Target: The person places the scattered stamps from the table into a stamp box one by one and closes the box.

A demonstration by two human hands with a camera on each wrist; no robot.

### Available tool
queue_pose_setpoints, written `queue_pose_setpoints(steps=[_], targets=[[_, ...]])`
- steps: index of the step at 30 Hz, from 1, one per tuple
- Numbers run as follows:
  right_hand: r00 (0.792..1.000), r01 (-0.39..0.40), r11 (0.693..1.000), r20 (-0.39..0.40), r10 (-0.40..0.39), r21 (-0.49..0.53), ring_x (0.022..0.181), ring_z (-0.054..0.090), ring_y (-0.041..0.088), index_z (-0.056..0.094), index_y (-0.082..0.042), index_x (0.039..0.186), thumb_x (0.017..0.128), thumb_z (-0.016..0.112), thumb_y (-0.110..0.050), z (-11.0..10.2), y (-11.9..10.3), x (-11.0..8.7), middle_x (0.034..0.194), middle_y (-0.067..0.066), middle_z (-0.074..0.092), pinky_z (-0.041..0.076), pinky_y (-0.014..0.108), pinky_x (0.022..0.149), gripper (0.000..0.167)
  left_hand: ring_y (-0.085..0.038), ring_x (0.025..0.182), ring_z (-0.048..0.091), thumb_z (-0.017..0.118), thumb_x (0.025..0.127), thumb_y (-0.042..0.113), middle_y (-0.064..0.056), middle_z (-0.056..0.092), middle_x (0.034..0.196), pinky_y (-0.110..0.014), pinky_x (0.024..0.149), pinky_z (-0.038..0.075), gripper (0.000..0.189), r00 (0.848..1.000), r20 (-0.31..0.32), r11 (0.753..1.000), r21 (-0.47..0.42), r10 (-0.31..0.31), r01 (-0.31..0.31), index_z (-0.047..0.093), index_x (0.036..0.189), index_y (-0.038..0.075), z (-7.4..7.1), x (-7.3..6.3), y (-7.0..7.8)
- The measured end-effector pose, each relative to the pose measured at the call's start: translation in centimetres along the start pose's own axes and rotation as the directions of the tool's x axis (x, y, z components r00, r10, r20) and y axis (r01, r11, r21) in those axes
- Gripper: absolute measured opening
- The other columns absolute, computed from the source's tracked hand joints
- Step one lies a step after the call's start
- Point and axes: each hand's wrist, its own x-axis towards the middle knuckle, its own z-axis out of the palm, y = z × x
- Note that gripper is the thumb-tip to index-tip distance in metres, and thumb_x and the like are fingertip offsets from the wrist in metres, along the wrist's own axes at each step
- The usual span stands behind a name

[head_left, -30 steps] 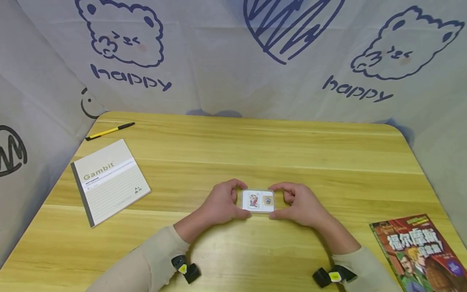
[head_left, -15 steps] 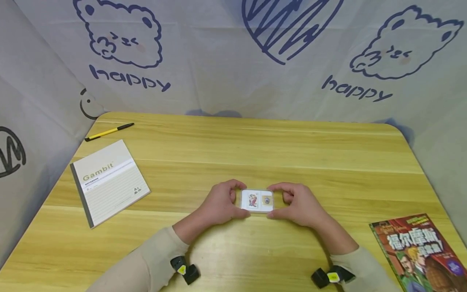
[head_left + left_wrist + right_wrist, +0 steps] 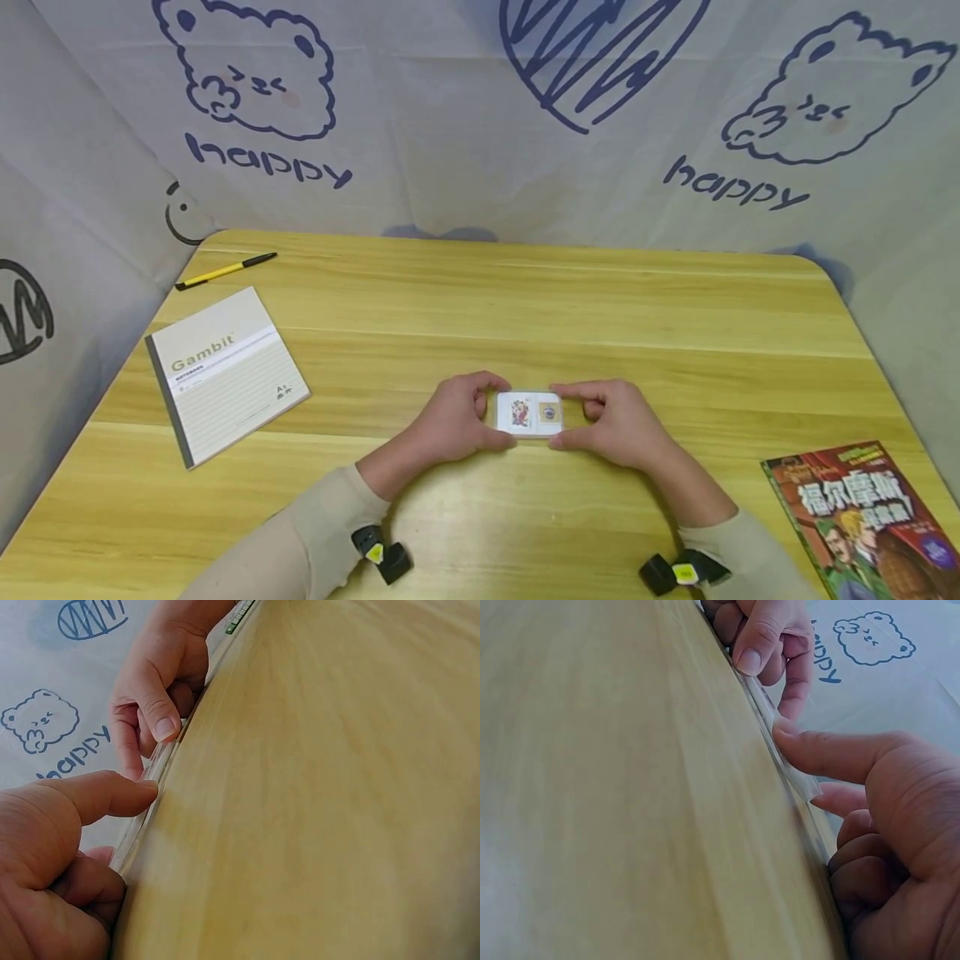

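Currently, both hands are pinching the clear card case [image 3: 529, 414] lying flat mid-table [image 3: 600, 317], long axis left-right: left hand [image 3: 456, 421] fingers clamping its left end, right hand [image 3: 615, 423] its right.

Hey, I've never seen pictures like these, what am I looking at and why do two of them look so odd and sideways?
A person sits at a wooden table wearing three cameras. The wide picture comes from the head, looking down. The two odd ones come from cameras strapped to the wrists, so the table looks tilted and close. The left hand and right hand pinch the two ends of a small clear card case, which sits low on the table. Also there: a notebook, a pen and a comic book.
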Motion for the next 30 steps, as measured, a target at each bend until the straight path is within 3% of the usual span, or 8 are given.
queue_pose_setpoints(steps=[11,23,30], targets=[[0.999,-0.04,0.999,-0.014,0.04,-0.001,0.054,0.033,0.014,0.076,-0.015,0.115,0.059,0.099,-0.026,0.01,-0.38,0.21,0.059,-0.002,0.036,0.032,0.027,0.053,0.062,-0.011,0.054,0.038,0.093,0.067,0.01,0.001,0.044,0.065,-0.024,0.049,0.032,0.063,1.0,-0.001,1.0,-0.014,-0.001,0.001,0.064,0.122,0.002,-0.05,0.0,-0.05],[1.0,-0.001,1.0,0.011,0.001,0.012,0.051,0.028,0.011,0.073,-0.012,0.122,0.067,0.095,-0.028,-0.07,-0.1,0.09,0.055,-0.005,0.031,0.03,0.026,0.051,0.061,-0.01,0.051,0.036,0.091,0.071,0.01,0.002,0.04,0.06,-0.024,0.048,0.03,0.06,1.0,0.007,0.999,-0.053,-0.007,0.007,0.064,0.125,0.002,-0.22,-0.24,0.02],[1.0,-0.009,0.999,-0.01,0.008,-0.036,0.051,0.029,0.01,0.074,-0.012,0.12,0.063,0.097,-0.026,0.06,-0.33,0.15,0.054,-0.006,0.032,0.028,0.026,0.051,0.062,-0.01,0.05,0.035,0.091,0.071,0.009,0.002,0.04,0.059,-0.023,0.047,0.03,0.061,1.0,0.005,0.998,-0.059,-0.002,0.002,0.065,0.125,0.0,-0.16,-0.26,0.02]])
